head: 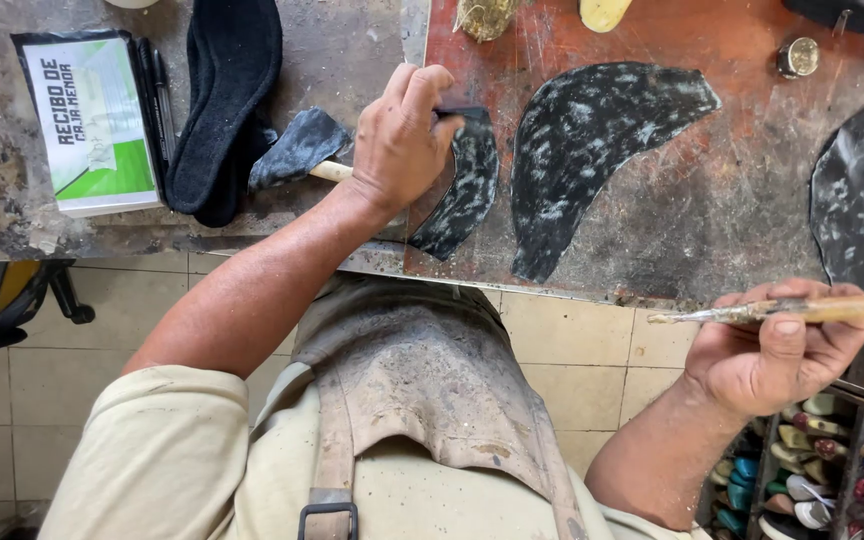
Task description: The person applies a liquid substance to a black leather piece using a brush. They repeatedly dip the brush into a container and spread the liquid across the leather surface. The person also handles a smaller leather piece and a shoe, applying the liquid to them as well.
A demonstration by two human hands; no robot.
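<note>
Lying top-left: green-white rectangular booklet (92, 122)

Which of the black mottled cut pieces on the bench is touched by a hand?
The narrow curved piece under the left hand. The wide piece and the one at the right edge lie untouched.

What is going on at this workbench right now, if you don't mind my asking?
A person in a stained apron stands at a worn workbench. Their left hand presses on a curved, dark speckled piece lying flat on the bench. Their right hand holds a wooden-handled brush off the bench edge, level. A larger speckled piece lies beside the first. A dark insole and a booklet lie further left.
</note>
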